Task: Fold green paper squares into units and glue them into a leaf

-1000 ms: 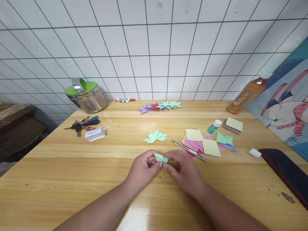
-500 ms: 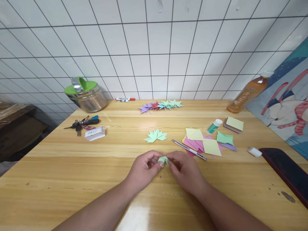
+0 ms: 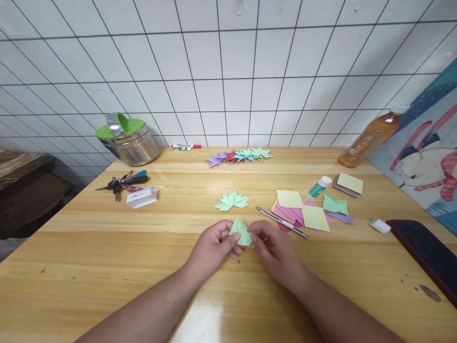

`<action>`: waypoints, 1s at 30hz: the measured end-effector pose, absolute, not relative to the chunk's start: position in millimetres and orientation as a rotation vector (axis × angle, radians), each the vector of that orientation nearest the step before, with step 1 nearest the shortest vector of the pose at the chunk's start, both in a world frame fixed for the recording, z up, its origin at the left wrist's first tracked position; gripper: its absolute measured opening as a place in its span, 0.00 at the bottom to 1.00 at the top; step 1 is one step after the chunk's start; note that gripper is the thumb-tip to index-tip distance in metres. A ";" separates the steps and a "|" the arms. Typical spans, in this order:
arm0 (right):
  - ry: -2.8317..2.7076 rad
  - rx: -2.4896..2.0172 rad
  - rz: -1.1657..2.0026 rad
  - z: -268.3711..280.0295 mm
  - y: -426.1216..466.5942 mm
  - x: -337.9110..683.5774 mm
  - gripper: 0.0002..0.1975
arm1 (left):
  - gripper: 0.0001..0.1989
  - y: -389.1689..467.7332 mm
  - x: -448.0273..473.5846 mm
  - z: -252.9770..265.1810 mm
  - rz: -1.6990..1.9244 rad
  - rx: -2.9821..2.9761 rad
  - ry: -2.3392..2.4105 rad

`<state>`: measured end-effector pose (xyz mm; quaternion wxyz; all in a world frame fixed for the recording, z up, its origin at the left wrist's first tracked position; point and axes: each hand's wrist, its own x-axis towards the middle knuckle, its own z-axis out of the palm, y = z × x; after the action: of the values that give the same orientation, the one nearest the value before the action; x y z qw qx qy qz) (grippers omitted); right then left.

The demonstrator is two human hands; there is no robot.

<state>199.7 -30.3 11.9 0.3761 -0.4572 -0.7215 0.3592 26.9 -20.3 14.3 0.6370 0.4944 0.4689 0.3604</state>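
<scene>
Between my hands, above the near middle of the table, is a folded piece of light green paper (image 3: 240, 232) with a pointed top. My left hand (image 3: 216, 243) pinches its left side, thumb on the front face. The fingertips of my right hand (image 3: 272, 245) close on its right corner. Just beyond lies a light green folded paper leaf (image 3: 232, 201) with several points. Against the wall sits a row of folded paper leaves (image 3: 243, 156) in purple, red, blue and green. A utility knife (image 3: 282, 222) lies beside my right hand.
Right of the knife are loose paper squares (image 3: 316, 218), a glue stick (image 3: 319, 187), a paper pad (image 3: 348, 185), an eraser (image 3: 379, 226), a phone (image 3: 424, 257) and a drink bottle (image 3: 369, 138). Keys (image 3: 121, 183), a small box (image 3: 142, 197), a metal pot (image 3: 128, 145) and markers (image 3: 186, 147) are leftward.
The green paper between my fingers has opened up and turned, showing a larger, pointed face. My right hand has shifted slightly right; the view has moved a little.
</scene>
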 end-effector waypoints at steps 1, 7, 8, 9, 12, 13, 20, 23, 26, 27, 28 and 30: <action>-1.908 -1.131 0.868 13.0 -30.0 200.4 0.10 | 0.13 -19.1 26.1 14.8 0.833 1.107 1.069; -2.014 -1.023 0.689 12.0 -28.4 203.8 0.23 | 0.13 -16.3 23.7 17.0 0.842 1.079 1.052; -2.012 -1.032 0.673 10.8 -28.0 204.0 0.21 | 0.13 -16.4 23.9 16.7 0.837 1.087 1.049; -2.011 -1.045 0.660 9.7 -27.5 204.2 0.19 | 0.13 -16.6 24.1 16.2 0.833 1.096 1.047; -2.001 -1.088 0.624 8.6 -25.9 204.5 0.12 | 0.13 -17.0 24.4 14.3 0.833 1.112 1.050; -1.995 -1.100 0.612 9.2 -25.5 204.4 0.10 | 0.13 -17.1 24.3 13.9 0.831 1.112 1.049; -1.903 -1.147 0.684 15.4 -26.7 202.1 0.07 | 0.15 -19.5 24.4 16.9 0.794 1.097 0.999; -1.922 -1.110 0.628 15.7 -27.6 201.7 0.07 | 0.15 -20.4 24.9 17.1 0.792 1.096 0.993; -1.946 -1.062 0.606 15.5 -28.0 201.6 0.08 | 0.14 -20.4 24.9 16.9 0.800 1.070 1.034; -1.953 -1.052 0.607 15.5 -28.0 201.6 0.08 | 0.14 -20.2 24.8 17.1 0.800 1.057 1.047; -1.958 -1.044 0.607 15.5 -28.1 201.7 0.08 | 0.14 -19.9 24.6 17.6 0.800 1.046 1.056; -1.963 -1.033 0.586 15.7 -28.5 202.2 0.07 | 0.14 -19.4 24.2 18.9 0.794 1.033 1.063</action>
<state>202.2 -28.5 15.7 0.4112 -0.4106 -0.7799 0.2327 24.2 -19.4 18.9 0.6669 0.4577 0.4711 0.3520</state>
